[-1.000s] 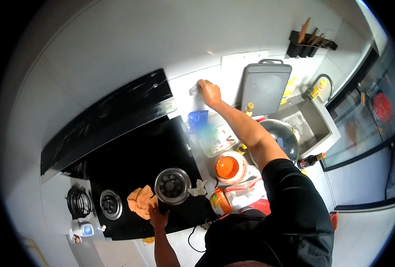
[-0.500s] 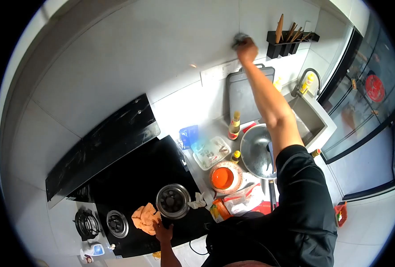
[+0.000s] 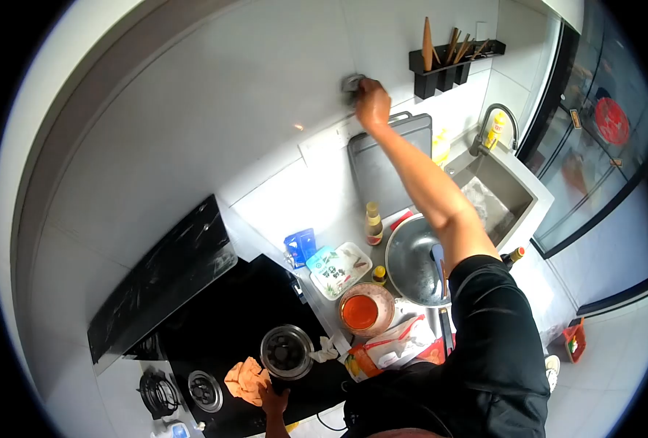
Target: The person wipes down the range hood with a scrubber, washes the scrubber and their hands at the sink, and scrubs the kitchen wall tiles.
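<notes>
My right hand is raised to the white tiled wall. Its fingers are closed around a crumpled grey cloth, pressed against the tiles left of the black utensil rack. Low in the view, my left hand rests on the black cooktop with its fingers stretched out. It touches the edge of a bunched orange cloth, which lies between the two burners. Just beyond that hand sits the larger burner.
On the counter stand a wok, a sauce bottle, a white tray and a bowl of red liquid. A grey cutting board leans on the wall below my right arm. The sink is at right.
My right hand has moved left and slightly down along the wall with the grey cloth. My left hand stays by the orange cloth. The whole view has shifted a little.
</notes>
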Action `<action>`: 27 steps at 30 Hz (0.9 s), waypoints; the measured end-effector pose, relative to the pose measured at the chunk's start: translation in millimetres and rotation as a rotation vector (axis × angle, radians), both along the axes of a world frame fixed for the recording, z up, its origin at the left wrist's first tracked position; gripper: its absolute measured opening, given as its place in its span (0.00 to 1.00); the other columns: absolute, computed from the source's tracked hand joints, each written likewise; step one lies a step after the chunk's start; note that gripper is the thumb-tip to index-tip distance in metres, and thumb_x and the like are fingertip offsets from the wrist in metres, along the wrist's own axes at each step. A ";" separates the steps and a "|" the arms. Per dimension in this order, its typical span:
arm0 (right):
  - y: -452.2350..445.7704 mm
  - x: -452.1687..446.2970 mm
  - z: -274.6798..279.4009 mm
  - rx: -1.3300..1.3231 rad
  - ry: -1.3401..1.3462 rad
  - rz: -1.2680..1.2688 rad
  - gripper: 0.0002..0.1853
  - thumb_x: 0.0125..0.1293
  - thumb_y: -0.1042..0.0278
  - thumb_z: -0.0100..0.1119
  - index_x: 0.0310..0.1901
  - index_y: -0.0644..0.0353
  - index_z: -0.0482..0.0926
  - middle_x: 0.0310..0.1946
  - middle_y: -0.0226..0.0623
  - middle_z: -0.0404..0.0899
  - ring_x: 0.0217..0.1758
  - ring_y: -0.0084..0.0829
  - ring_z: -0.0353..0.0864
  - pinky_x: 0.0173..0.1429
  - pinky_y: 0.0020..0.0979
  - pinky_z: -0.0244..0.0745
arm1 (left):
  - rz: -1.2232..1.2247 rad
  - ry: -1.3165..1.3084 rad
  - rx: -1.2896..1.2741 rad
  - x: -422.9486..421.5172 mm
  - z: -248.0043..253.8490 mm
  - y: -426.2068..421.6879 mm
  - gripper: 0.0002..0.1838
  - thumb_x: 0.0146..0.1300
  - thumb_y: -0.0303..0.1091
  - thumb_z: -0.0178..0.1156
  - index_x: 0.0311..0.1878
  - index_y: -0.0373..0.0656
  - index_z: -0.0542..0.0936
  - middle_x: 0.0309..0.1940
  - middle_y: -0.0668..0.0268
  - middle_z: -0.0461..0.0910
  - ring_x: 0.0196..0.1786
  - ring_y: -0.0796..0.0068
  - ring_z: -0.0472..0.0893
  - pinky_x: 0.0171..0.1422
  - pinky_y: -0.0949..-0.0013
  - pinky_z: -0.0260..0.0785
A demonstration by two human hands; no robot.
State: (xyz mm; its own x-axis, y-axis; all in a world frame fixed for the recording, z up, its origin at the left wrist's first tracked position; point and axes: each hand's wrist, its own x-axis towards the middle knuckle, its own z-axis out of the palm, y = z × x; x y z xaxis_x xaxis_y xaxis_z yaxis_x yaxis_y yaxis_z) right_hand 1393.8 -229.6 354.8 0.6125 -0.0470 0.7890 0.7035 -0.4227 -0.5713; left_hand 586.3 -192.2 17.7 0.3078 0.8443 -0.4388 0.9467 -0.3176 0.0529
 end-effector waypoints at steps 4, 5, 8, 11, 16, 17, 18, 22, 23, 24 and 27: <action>-23.8 32.7 -3.2 0.189 0.194 -0.019 0.11 0.56 0.74 0.56 0.39 0.58 0.84 0.36 0.49 0.85 0.42 0.55 0.84 0.49 0.47 0.78 | 0.030 0.044 -0.112 1.4 14.9 7.3 0.53 0.55 0.61 0.66 0.78 0.48 0.54 0.79 0.50 0.47 0.79 0.51 0.53 0.74 0.53 0.60; -31.7 40.4 -3.5 0.171 0.235 -0.034 0.10 0.56 0.73 0.57 0.39 0.58 0.85 0.35 0.49 0.85 0.41 0.55 0.84 0.48 0.47 0.78 | 0.026 0.048 -0.108 5.4 22.9 7.0 0.53 0.55 0.61 0.66 0.78 0.48 0.54 0.79 0.50 0.47 0.79 0.51 0.53 0.74 0.53 0.60; -18.3 12.3 -10.6 -0.023 0.053 0.068 0.13 0.55 0.74 0.57 0.42 0.58 0.85 0.41 0.47 0.85 0.47 0.52 0.83 0.52 0.46 0.77 | 0.092 0.121 -0.187 22.9 28.0 11.0 0.53 0.55 0.61 0.66 0.78 0.47 0.55 0.78 0.49 0.51 0.79 0.52 0.54 0.76 0.54 0.57; -29.3 14.4 -11.1 0.003 0.092 0.101 0.11 0.54 0.75 0.59 0.40 0.57 0.85 0.40 0.48 0.84 0.46 0.53 0.82 0.52 0.46 0.77 | 0.041 0.080 -0.236 -3.2 -14.6 35.3 0.52 0.56 0.60 0.65 0.78 0.47 0.54 0.76 0.49 0.55 0.79 0.51 0.53 0.78 0.54 0.54; -56.0 74.6 21.8 0.096 0.208 -0.224 0.07 0.55 0.71 0.59 0.35 0.60 0.83 0.33 0.50 0.84 0.39 0.54 0.84 0.45 0.47 0.79 | 0.037 -0.028 -0.125 16.7 -22.3 11.8 0.51 0.56 0.57 0.65 0.78 0.47 0.53 0.75 0.52 0.59 0.77 0.49 0.56 0.78 0.53 0.54; -47.9 73.8 29.2 0.113 0.179 -0.299 0.07 0.56 0.71 0.58 0.34 0.61 0.82 0.33 0.51 0.83 0.39 0.55 0.83 0.46 0.47 0.79 | 0.034 -0.112 -0.183 19.2 -18.0 6.6 0.51 0.55 0.57 0.65 0.78 0.47 0.54 0.75 0.52 0.60 0.76 0.49 0.59 0.77 0.53 0.55; -34.9 76.3 25.6 0.107 0.042 -0.280 0.07 0.58 0.70 0.57 0.36 0.62 0.81 0.35 0.51 0.82 0.42 0.55 0.81 0.48 0.47 0.78 | 0.104 0.017 -0.180 31.5 -3.7 -4.2 0.51 0.54 0.55 0.66 0.77 0.48 0.54 0.73 0.54 0.64 0.74 0.49 0.64 0.75 0.53 0.58; -26.3 21.9 10.4 0.095 -0.166 0.030 0.23 0.66 0.63 0.57 0.56 0.72 0.71 0.60 0.64 0.67 0.63 0.61 0.67 0.64 0.48 0.69 | 0.161 0.015 -0.165 47.7 14.4 -14.6 0.51 0.54 0.55 0.67 0.77 0.48 0.54 0.72 0.54 0.65 0.73 0.51 0.66 0.74 0.53 0.59; -26.1 20.0 1.2 0.078 -0.163 0.086 0.26 0.68 0.60 0.57 0.59 0.74 0.69 0.63 0.68 0.64 0.66 0.63 0.65 0.66 0.48 0.68 | 0.145 -0.009 -0.185 47.1 13.5 -13.0 0.51 0.54 0.55 0.67 0.78 0.48 0.54 0.73 0.54 0.65 0.73 0.51 0.66 0.75 0.54 0.59; -26.6 25.2 -0.8 0.080 -0.163 0.086 0.26 0.68 0.60 0.57 0.59 0.74 0.69 0.63 0.68 0.64 0.66 0.63 0.65 0.66 0.48 0.68 | 0.131 -0.033 -0.204 44.6 13.4 -10.9 0.52 0.55 0.55 0.67 0.78 0.48 0.53 0.73 0.54 0.64 0.73 0.51 0.65 0.75 0.54 0.58; -28.3 47.2 0.6 0.131 0.009 0.070 0.31 0.69 0.56 0.57 0.63 0.76 0.66 0.67 0.73 0.58 0.68 0.66 0.62 0.69 0.48 0.65 | 0.070 -0.077 -0.258 33.1 2.0 -1.3 0.54 0.55 0.56 0.67 0.79 0.46 0.51 0.75 0.52 0.60 0.75 0.51 0.62 0.77 0.55 0.56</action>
State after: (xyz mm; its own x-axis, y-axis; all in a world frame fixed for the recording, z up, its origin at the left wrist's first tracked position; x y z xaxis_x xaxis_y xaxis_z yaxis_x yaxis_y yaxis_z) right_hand 1441.0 -257.9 355.4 0.6252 -0.1063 0.7732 0.7231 -0.2939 -0.6250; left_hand 619.4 -193.4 19.7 0.2936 0.7281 -0.6194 0.9559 -0.2187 0.1960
